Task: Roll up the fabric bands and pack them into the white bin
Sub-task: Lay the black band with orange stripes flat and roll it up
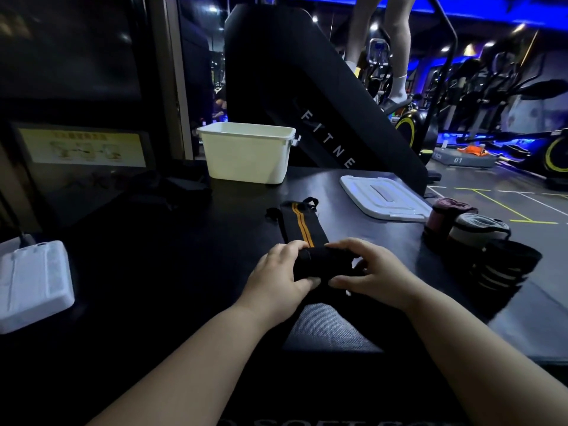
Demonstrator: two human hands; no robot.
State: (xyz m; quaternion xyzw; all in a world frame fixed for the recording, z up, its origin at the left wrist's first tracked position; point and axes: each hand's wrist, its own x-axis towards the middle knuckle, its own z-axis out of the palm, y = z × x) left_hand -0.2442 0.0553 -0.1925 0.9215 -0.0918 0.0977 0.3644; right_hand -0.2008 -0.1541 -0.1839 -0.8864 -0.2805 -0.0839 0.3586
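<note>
the black fabric band with two orange stripes (302, 226) lies at the middle of the black table top (184, 256), running from near to far. its near end is wound into a black roll (322, 262). its far end lies flat, with a small black loop at the far corner.

the left hand (276, 275) grips the left end of the roll, fingers curled over the top and thumb on the near side. the right hand (375, 272) grips the right end of the roll, fingers likewise curled over the top. both forearms reach in from the near edge.

the white rectangular plastic bin (247, 158) stands upright at the far side of the table, to the left of the band and well apart from the hands. its inside cannot be seen from this angle. the flat white plastic lid (384, 199) lies on the table to the right of the bin, apart from it.

three rolled bands stand in a row along the right edge of the table:
- maroon roll (445, 215), farthest
- grey and white roll (476, 229), in the middle
- black roll with pale stripes (507, 265), nearest

a heap of dark fabric (172, 189) lies just left of the bin. a white moulded tray (33, 281) rests at the near left. beyond the table stands a black stair machine (307, 87) with a person's legs (396, 41) on its steps.
</note>
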